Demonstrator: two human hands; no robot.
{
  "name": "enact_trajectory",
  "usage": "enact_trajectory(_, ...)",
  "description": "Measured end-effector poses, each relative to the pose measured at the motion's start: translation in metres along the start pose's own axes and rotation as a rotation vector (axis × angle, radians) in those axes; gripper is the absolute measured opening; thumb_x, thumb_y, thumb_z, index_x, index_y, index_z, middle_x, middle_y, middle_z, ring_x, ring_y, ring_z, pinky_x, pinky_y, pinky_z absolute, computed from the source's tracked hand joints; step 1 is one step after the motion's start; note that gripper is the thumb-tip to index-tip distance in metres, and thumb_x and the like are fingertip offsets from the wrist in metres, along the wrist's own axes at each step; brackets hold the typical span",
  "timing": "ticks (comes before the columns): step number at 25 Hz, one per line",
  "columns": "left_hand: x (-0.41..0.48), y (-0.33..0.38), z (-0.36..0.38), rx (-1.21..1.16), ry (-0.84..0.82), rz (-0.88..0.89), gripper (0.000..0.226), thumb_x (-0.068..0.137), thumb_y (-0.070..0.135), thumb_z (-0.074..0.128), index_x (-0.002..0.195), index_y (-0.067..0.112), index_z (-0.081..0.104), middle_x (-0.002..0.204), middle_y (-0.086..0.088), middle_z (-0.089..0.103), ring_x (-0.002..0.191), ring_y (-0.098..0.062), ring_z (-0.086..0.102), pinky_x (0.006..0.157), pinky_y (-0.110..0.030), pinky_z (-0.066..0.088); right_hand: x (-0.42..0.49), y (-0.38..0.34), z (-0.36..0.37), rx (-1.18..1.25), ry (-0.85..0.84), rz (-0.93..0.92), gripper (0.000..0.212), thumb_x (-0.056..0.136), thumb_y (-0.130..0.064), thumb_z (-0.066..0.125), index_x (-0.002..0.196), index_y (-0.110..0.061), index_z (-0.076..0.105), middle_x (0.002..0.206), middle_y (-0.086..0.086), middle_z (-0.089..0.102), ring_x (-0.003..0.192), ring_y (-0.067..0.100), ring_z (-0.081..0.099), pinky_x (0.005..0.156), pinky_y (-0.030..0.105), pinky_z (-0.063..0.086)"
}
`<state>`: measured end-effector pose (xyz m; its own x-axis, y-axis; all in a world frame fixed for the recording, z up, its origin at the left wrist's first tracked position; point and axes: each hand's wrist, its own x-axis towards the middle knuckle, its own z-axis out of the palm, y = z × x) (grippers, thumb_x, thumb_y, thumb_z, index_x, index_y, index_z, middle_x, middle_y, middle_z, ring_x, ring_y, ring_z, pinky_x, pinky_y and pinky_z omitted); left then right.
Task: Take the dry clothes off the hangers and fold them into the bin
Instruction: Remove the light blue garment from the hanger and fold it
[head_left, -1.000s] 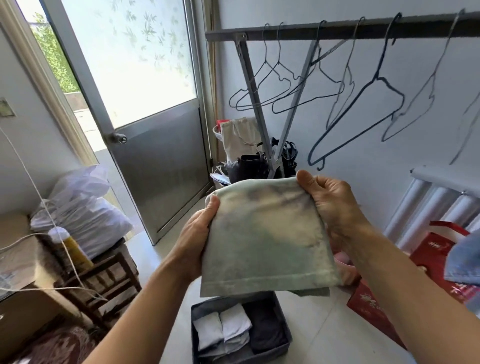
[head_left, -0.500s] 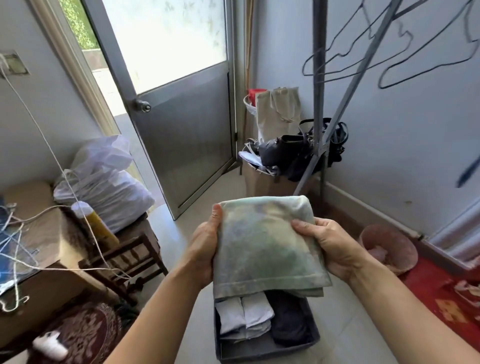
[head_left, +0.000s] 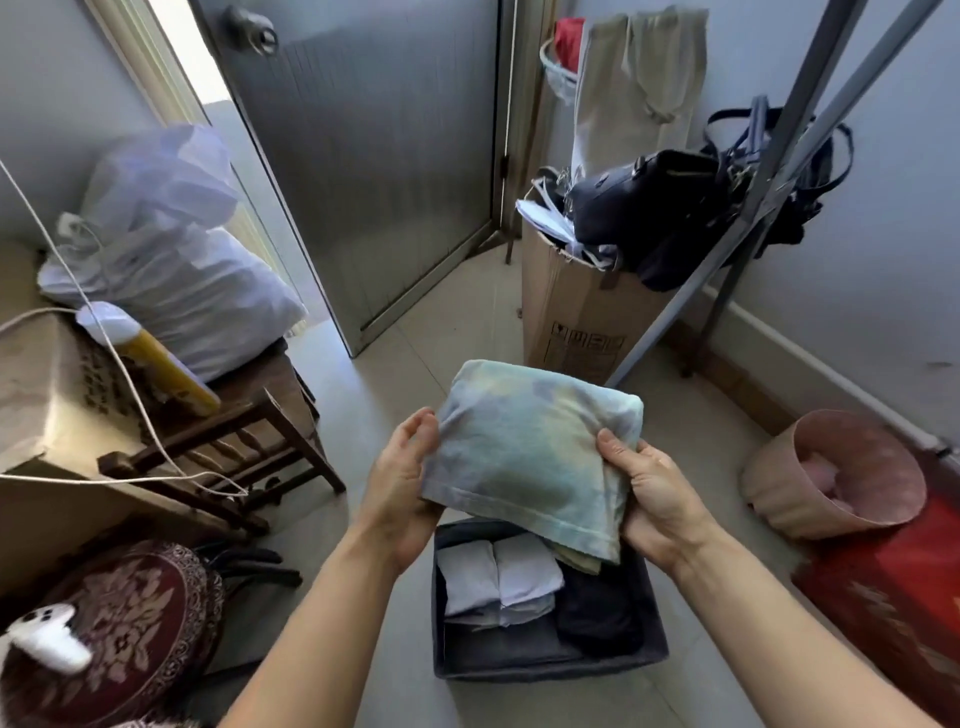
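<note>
Head view: a folded, pale tie-dyed garment (head_left: 530, 452) is pinched by left hand (head_left: 400, 493) and right hand (head_left: 654, 499) above the grey fabric bin (head_left: 545, 670) — released unevenly, it may unfold.

the pale floor (head_left: 395, 364) carries the grey bin (head_left: 545, 671), a cardboard box (head_left: 571, 312) and a wooden chair (head_left: 280, 441).

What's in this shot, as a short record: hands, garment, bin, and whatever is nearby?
left hand: grips the left edge of the folded garment
right hand: grips its right edge
folded garment: pale tie-dye, held above the bin, not in it
bin: grey, on the floor, holds white folded clothes and a dark folded piece
nearby: cardboard box, pink basket
</note>
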<state>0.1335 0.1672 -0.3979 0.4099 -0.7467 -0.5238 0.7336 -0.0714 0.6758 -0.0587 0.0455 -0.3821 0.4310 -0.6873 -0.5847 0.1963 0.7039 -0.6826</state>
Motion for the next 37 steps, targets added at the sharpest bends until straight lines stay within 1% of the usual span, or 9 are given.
enact_trajectory(4,0.030,-0.077,-0.026,-0.387,-0.062,-0.038,0.089,0.075,0.068,0.060,0.138,0.006,0.052,0.138,-0.021,0.055,0.126,-0.034,0.055,0.103,-0.046,0.047,0.054,0.070,-0.038,0.103,0.034,0.065,0.046,0.083,-0.009,0.063,0.125,0.006,0.055,0.110,0.024,0.069,0.093,0.033,0.071,0.071,0.044,0.061)
enact_trajectory(7,0.058,-0.137,-0.036,-0.468,-0.072,-0.018,0.098,0.056,0.054,0.087,0.135,0.007,0.055,0.135,-0.022,0.057,0.126,-0.037,0.055,0.100,-0.052,0.049,0.085,0.128,-0.066,0.203,0.017,0.121,0.050,0.081,-0.009,0.061,0.129,0.002,0.054,0.117,0.024,0.067,0.101,0.033,0.069,0.077,0.047,0.060)
enact_trajectory(12,0.123,-0.201,-0.072,-0.237,0.232,-0.129,0.050,0.080,0.018,0.074,0.125,0.001,0.059,0.121,-0.024,0.066,0.113,-0.041,0.062,0.098,-0.061,0.047,0.125,0.195,-0.122,0.200,-0.032,0.203,0.084,0.061,-0.017,0.089,0.135,-0.001,0.052,0.134,0.024,0.056,0.123,0.037,0.056,0.105,0.052,0.042)
enact_trajectory(16,0.161,-0.239,-0.107,-0.036,0.220,-0.159,0.022,0.085,0.013,0.067,0.104,0.002,0.066,0.100,-0.017,0.074,0.089,-0.031,0.072,0.080,-0.046,0.058,0.149,0.221,-0.176,0.132,-0.067,0.295,0.100,0.044,-0.043,0.095,0.130,-0.007,0.059,0.130,0.020,0.061,0.122,0.034,0.055,0.110,0.051,0.035)
enact_trajectory(21,0.200,-0.314,-0.155,0.046,0.174,-0.379,0.036,0.076,0.022,0.071,0.106,0.003,0.068,0.100,-0.018,0.074,0.088,-0.031,0.072,0.074,-0.041,0.058,0.184,0.262,-0.227,-0.227,0.037,0.364,0.050,0.075,-0.017,0.075,0.114,0.012,0.063,0.100,0.023,0.072,0.079,0.027,0.070,0.069,0.030,0.057)
enact_trajectory(25,0.214,-0.375,-0.180,0.129,0.215,-0.532,0.035,0.085,0.017,0.073,0.117,0.007,0.064,0.107,-0.017,0.073,0.095,-0.035,0.071,0.075,-0.044,0.058,0.204,0.297,-0.255,-0.327,0.184,0.388,0.018,0.090,-0.004,0.060,0.105,0.004,0.068,0.082,0.015,0.073,0.059,0.018,0.068,0.046,0.023,0.049)
enact_trajectory(29,0.242,-0.421,-0.197,0.354,0.357,-0.568,0.035,0.089,0.007,0.068,0.121,0.009,0.056,0.105,-0.013,0.071,0.087,-0.031,0.070,0.059,-0.036,0.057,0.235,0.325,-0.286,-0.425,0.266,0.417,0.015,0.092,-0.001,0.058,0.102,0.003,0.069,0.079,0.015,0.072,0.062,0.022,0.067,0.052,0.028,0.052)
enact_trajectory(35,0.306,-0.443,-0.200,0.487,0.375,-0.432,0.039,0.090,0.003,0.064,0.125,0.008,0.047,0.107,-0.008,0.067,0.094,-0.030,0.066,0.080,-0.047,0.057,0.294,0.344,-0.309,-0.509,0.333,0.372,0.020,0.094,-0.003,0.056,0.108,-0.008,0.069,0.080,0.004,0.073,0.067,0.016,0.066,0.060,0.025,0.051)
enact_trajectory(37,0.318,-0.445,-0.205,0.581,0.355,-0.418,0.049,0.092,0.005,0.062,0.135,0.010,0.038,0.126,-0.004,0.058,0.111,-0.029,0.060,0.089,-0.042,0.053,0.309,0.352,-0.315,-0.640,0.339,0.393,0.034,0.095,-0.007,0.057,0.128,-0.008,0.060,0.112,0.008,0.070,0.096,0.019,0.067,0.081,0.029,0.051)
